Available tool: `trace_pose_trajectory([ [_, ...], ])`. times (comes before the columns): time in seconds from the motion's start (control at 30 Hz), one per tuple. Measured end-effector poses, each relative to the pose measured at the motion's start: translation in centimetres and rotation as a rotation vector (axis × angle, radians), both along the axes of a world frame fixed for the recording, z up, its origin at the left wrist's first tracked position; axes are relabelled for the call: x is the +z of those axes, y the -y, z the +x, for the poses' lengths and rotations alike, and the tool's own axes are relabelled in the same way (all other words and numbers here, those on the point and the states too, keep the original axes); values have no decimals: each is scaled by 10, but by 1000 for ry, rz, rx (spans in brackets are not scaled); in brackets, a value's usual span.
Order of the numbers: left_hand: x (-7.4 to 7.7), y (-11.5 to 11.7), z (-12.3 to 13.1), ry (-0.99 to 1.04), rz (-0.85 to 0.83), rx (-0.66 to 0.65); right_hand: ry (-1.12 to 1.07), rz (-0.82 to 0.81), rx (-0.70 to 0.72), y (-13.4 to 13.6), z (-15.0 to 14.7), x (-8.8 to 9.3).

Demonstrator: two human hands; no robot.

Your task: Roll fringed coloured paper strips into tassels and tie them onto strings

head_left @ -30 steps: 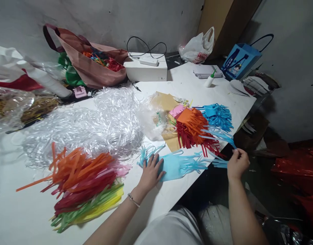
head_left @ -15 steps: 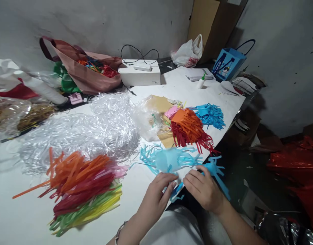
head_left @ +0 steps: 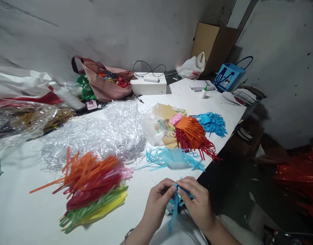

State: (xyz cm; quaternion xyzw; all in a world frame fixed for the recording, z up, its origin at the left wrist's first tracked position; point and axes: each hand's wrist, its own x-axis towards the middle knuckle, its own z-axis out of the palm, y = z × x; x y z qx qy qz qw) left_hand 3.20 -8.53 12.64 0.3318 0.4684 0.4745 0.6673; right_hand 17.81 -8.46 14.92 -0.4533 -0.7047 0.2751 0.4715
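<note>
My left hand (head_left: 162,195) and my right hand (head_left: 195,199) meet at the table's near edge, fingertips pinched together on a blue fringed paper tassel (head_left: 174,207). Its strips hang down between the hands, and part of it is hidden by the right palm. Just beyond my fingers lies a flat stack of light blue fringed paper (head_left: 175,158), cut into strips at both ends. To the left of my hands, fringed bundles rest on the table: orange (head_left: 91,170), dark red (head_left: 95,189), green (head_left: 95,204) and yellow (head_left: 107,207).
A heap of white shiny string (head_left: 100,136) covers the table's middle left. Finished-looking orange tassels (head_left: 190,129) and blue tassels (head_left: 212,123) lie at the right. Behind stand a pink bag (head_left: 100,85), a white box (head_left: 148,87), a glue bottle (head_left: 204,92) and a blue bag (head_left: 229,76).
My hands have come together, and the right one has moved in toward the left. The blue strips that stuck out past my right hand now hang between both hands. The view has shifted.
</note>
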Motion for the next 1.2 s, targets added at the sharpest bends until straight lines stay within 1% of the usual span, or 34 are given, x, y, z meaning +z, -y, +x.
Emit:
trace_pose_trajectory([
  [0.07,-3,-1,1,6,-15,35,-5,-27,-15,0,-4,-3],
  [0.1,-4,-3,1,17,-29,26,0,-18,-23,-3,-5,-5],
  [0.17,-6,-8,-2,31,-56,-31,40,33,-17,-10,-5,-8],
  [0.23,-7,-17,-8,-4,-47,-68,118,114,26,-22,-5,-10],
  [0.3,-8,-29,-15,-124,30,-74,203,184,61,-36,-6,-12],
  [0.4,-8,-51,-25,-374,246,-103,285,220,73,-58,-8,-18],
  [0.43,-8,-59,-27,-441,308,-113,302,205,76,-65,-9,-20],
  [0.5,-9,-75,-28,-536,384,-80,333,136,101,-80,-10,-27],
  [0.57,-11,-90,-28,-592,414,-49,359,42,118,-95,-9,-36],
  [0.67,-19,-123,-32,-626,436,-91,359,-95,119,-117,-3,-54],
  [0.73,-29,-157,-40,-690,431,-72,346,-174,121,-130,5,-68],
  [0.8,-42,-202,-50,-840,413,-26,337,-237,144,-142,12,-80],
  [0.83,-51,-226,-56,-943,398,-35,336,-256,159,-147,14,-86],
  [0.87,-61,-250,-60,-1063,366,-88,340,-273,176,-151,17,-90],
  [0.9,-71,-273,-64,-1197,310,-180,346,-281,192,-155,18,-94],
  [0.93,-82,-293,-66,-1325,230,-249,353,-282,203,-159,20,-98],
  [0.97,-92,-309,-68,-1379,177,-286,359,-274,206,-162,21,-102],
  [1.0,-102,-321,-68,-1423,126,-315,361,-261,204,-164,22,-105],
  [1.07,-117,-334,-69,-1448,66,-327,357,-236,183,-167,25,-111],
  [1.13,-126,-335,-70,-1451,45,-324,356,-239,157,-170,28,-116],
  [1.2,-129,-331,-73,-1427,55,-303,366,-267,148,-171,31,-118],
])
